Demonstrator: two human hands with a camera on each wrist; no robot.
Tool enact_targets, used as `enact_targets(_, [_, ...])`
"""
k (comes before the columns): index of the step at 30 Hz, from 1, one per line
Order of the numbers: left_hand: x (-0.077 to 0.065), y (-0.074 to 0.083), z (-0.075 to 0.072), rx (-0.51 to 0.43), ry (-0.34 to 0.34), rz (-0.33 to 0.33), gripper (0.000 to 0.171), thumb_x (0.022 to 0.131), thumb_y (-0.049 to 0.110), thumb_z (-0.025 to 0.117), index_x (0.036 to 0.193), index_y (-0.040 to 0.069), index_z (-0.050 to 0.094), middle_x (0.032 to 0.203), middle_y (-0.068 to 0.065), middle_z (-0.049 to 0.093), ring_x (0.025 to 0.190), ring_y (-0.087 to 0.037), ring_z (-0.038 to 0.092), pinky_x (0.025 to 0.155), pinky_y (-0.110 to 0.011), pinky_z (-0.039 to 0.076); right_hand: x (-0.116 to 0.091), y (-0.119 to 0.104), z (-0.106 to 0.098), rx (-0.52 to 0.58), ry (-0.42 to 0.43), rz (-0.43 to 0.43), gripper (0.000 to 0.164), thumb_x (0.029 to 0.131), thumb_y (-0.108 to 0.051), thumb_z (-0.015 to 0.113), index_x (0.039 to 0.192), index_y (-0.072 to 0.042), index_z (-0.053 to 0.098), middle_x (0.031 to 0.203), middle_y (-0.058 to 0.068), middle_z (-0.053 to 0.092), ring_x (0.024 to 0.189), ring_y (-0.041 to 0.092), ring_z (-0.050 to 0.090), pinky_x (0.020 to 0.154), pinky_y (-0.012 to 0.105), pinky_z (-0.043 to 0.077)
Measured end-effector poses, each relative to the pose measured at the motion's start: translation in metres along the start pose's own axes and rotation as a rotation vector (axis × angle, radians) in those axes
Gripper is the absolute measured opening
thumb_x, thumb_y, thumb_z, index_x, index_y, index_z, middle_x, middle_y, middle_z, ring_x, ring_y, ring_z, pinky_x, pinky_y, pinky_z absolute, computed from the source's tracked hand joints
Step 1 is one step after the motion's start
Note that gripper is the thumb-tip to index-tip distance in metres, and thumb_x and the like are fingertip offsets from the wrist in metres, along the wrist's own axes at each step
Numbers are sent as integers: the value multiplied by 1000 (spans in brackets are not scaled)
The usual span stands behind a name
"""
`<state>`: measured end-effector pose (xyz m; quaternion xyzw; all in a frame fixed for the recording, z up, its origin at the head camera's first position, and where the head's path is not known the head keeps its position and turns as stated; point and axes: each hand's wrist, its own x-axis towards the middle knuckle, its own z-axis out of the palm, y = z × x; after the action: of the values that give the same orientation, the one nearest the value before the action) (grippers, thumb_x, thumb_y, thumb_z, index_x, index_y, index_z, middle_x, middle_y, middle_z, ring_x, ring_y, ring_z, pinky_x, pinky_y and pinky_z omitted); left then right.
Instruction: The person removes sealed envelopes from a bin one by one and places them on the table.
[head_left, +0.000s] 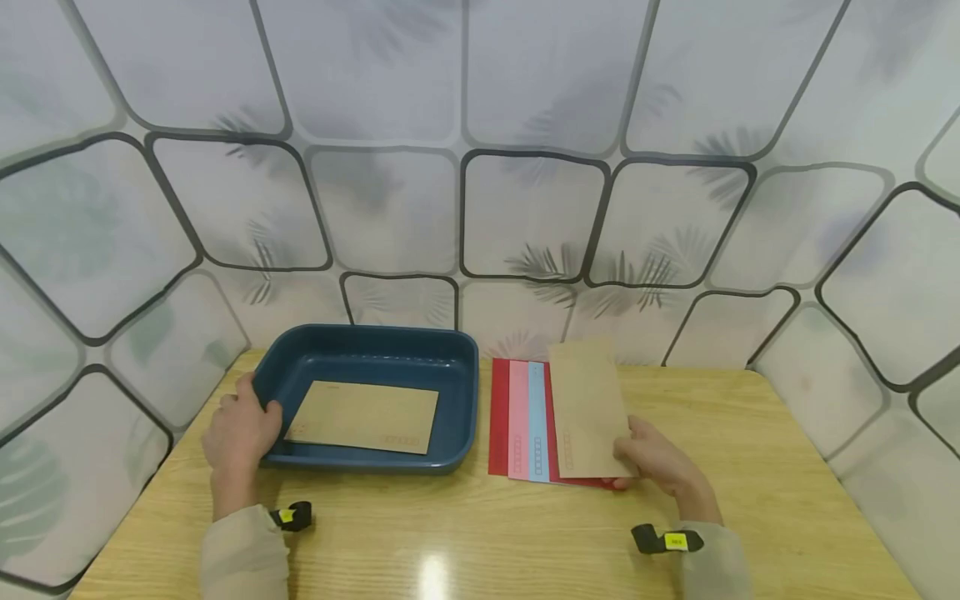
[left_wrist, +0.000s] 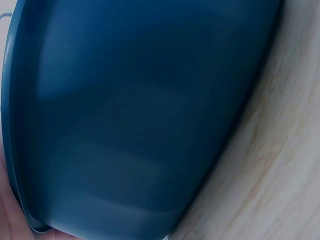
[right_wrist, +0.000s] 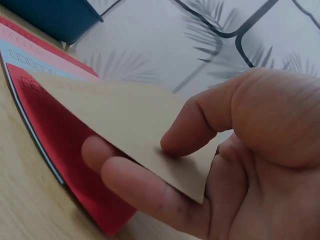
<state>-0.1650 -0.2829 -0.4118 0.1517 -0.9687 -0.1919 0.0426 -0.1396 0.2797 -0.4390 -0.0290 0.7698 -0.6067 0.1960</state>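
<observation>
My left hand [head_left: 242, 425] grips the left rim of a blue tray [head_left: 471, 417], thumb over the edge; the left wrist view is mostly filled by the tray's outer wall [left_wrist: 130, 115]. Inside the tray lies a brown envelope [head_left: 363, 415]. With thumb above and fingers below, my right hand [head_left: 660, 458] pinches the lower right corner of another brown envelope [head_left: 588, 408]. That envelope is lifted off a red envelope [right_wrist: 65, 145] in the right wrist view. Beneath it, fanned to the left, are a light blue envelope [head_left: 537, 425], a pink envelope [head_left: 518, 421] and another red envelope [head_left: 498, 417].
The tray and envelopes stand on a light wooden table [head_left: 450, 533]. A patterned curtain [head_left: 532, 217] with leaf prints rises close behind the table and along both sides. Black straps with yellow labels are on both wrists.
</observation>
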Motion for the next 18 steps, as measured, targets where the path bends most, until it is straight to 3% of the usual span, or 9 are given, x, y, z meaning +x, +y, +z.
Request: enact_targets(18, [2,-1,1,2,-12,3,66,91,28,39,143,-1,9,116,-42,39,95,-55,45,67,-64,42,-13,5,-13,14,87,74,39,85,0,34,121,15,31,86,22,64,65,33,63,53,37,57])
